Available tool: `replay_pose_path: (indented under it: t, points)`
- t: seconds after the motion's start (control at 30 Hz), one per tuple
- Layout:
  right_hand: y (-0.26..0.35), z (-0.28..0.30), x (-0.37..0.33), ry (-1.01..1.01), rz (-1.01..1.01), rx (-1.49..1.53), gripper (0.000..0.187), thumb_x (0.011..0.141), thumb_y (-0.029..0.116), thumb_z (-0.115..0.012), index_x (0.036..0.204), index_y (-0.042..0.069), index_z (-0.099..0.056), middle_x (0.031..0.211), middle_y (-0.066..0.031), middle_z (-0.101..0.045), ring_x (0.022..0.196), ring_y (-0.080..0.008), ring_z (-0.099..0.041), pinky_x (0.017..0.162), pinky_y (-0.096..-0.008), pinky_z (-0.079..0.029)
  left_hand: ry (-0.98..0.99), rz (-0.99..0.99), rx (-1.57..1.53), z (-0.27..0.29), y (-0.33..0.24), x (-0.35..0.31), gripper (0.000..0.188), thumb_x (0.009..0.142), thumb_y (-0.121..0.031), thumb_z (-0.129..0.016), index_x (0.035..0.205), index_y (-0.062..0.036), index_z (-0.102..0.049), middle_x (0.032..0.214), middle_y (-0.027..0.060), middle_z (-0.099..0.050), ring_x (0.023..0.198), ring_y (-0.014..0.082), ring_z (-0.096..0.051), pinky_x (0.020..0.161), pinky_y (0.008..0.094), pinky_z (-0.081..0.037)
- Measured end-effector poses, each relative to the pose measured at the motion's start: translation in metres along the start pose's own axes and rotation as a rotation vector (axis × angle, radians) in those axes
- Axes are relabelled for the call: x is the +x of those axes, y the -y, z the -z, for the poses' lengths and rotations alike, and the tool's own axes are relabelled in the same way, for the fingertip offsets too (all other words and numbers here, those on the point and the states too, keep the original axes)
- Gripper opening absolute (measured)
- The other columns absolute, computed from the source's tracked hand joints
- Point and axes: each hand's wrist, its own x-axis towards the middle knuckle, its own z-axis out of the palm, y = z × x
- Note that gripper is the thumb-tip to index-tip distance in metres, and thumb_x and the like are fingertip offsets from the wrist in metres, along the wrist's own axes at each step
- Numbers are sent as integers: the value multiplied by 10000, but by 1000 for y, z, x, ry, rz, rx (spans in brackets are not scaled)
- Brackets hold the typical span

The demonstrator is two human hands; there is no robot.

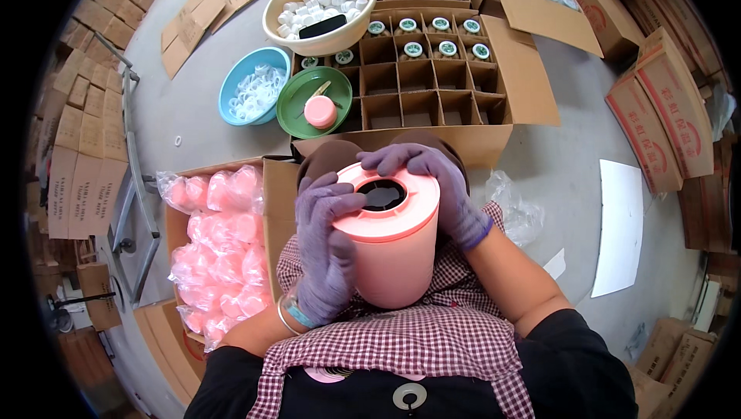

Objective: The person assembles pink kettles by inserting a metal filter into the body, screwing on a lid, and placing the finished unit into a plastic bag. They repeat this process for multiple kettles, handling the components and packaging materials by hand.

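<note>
Gripping pink canister (394, 245), hands (328, 245) block divider box (432, 79); bowls (315, 103) beyond.

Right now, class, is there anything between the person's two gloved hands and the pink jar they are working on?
Nothing visible. The left hand wraps the side of the pink jar, thumb on its rim, and the right hand lies over the rim's far edge. Both purple gloves touch it directly.

pink jar (392, 253) | cylindrical, dark round top opening | upright, over lap
</note>
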Motion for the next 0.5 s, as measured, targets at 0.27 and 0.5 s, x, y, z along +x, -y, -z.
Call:
replay_pose_path:
  t: [0.27, 0.5]
  points:
    - [24, -7, 13, -165, 15, -93, 345, 943, 130, -486, 1160, -74, -660, 1182, -159, -684, 1110, -232, -645, 1059, -365, -470, 0, 116, -629, -2, 31, 36, 468, 1089, -409, -403, 1064, -16, -654, 1011, 103, -634, 984, 268, -623, 927, 392, -505]
    - [37, -78, -37, -139, 488, -1237, 349, 795, 273, -766, 1095, 101, -720, 1176, -115, -645, 1216, -358, -550, 1084, -510, -393, 292, 119, -1504, -46, 101, 48, 520, 1079, -449, -357, 954, -12, -609, 1083, 169, -598, 1218, 346, -522, 1208, 553, -284]
